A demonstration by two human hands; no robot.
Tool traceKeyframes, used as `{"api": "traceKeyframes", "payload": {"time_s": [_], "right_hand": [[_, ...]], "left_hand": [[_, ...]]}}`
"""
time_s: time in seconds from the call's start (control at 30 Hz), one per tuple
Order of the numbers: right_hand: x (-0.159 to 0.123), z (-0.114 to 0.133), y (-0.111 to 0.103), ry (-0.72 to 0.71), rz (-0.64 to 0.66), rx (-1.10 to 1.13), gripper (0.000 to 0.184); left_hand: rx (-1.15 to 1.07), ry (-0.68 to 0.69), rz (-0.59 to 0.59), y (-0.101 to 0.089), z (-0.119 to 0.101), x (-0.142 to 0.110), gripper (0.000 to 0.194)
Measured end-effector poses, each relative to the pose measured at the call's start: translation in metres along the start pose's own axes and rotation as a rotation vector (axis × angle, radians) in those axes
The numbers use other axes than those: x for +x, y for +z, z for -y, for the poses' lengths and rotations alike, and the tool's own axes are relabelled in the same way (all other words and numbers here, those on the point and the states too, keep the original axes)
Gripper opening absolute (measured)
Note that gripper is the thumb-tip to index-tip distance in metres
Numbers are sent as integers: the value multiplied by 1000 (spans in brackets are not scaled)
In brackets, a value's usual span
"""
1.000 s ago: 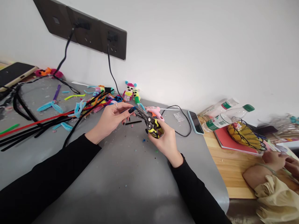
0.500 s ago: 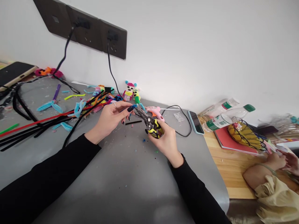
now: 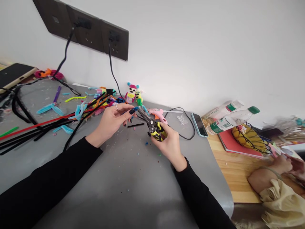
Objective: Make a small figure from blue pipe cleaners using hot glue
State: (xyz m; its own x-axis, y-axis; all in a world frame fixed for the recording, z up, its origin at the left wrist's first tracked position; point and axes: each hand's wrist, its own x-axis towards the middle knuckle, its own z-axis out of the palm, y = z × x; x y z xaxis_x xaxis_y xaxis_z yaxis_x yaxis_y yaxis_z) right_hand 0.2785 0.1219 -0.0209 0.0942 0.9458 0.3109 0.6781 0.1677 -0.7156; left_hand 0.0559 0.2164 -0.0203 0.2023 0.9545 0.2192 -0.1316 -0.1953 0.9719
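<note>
My right hand (image 3: 168, 141) is wrapped round the black and yellow handles of wire-stripping pliers (image 3: 150, 121), their jaws pointing up and left. At the jaw tips is a short blue pipe cleaner (image 3: 136, 108), pinched between the thumb and fingers of my left hand (image 3: 114, 120). Part of it is hidden by the fingertips, and I cannot tell whether the jaws grip it. Just behind the jaws lies a pink glue gun (image 3: 156, 112). A cut black pipe cleaner piece (image 3: 135, 125) rests on the grey mat (image 3: 124, 178) below my fingers.
Two small pipe-cleaner figures (image 3: 131, 93) stand by the wall. Loose pipe cleaners (image 3: 54, 122) spread over the left side. Rightward are a phone (image 3: 199, 125), plastic bottles (image 3: 226, 123), a yellow net-covered item (image 3: 250, 138) and another person's hands (image 3: 283, 163). Cords hang from the sockets (image 3: 95, 33).
My left fingers have shifted slightly against the blue pipe cleaner, showing more of it. The pliers stay nearly in place. The other person's hands at the right have moved a little.
</note>
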Motion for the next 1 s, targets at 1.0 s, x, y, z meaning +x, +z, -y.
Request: {"api": "traceKeyframes", "payload": {"time_s": [1.0], "right_hand": [[2,-4,-2,-35,-65,-8,35]], "left_hand": [[-29,-2,25,0,0,0,46]]}}
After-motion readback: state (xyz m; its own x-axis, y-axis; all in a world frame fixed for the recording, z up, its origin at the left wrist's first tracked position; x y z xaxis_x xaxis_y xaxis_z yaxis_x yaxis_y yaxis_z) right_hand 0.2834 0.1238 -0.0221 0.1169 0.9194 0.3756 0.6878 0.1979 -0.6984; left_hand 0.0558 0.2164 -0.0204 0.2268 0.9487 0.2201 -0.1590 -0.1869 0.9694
